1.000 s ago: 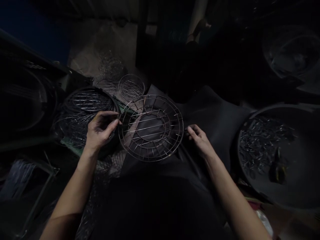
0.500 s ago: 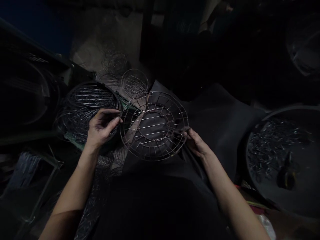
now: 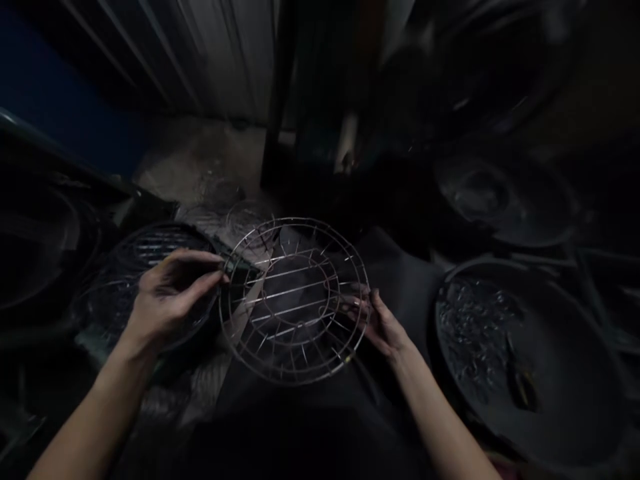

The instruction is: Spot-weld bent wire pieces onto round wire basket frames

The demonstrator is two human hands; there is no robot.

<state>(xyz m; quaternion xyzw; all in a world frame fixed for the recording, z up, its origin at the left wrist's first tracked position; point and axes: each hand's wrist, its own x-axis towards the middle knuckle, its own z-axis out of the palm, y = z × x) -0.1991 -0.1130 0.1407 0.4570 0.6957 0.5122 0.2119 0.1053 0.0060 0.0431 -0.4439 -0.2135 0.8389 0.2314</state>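
A round wire grille (image 3: 295, 300) made of rings and straight spokes hangs level in front of me, over my dark lap. My left hand (image 3: 167, 297) pinches its left rim between thumb and fingers. My right hand (image 3: 377, 320) grips the right rim, with its fingers reaching under the wires. The scene is dim and a little blurred.
A stack of similar wire grilles (image 3: 140, 273) fills a dark tub at the left. Smaller wire rings (image 3: 240, 217) lie on the floor behind. A wide black basin (image 3: 560, 400) at the right holds many small metal pieces and pliers (image 3: 523, 387). Corrugated sheet wall stands behind.
The view has tilted up, so everything sits lower in frame. My right hand has slid further in under the grille's right rim. My left hand keeps its pinch.
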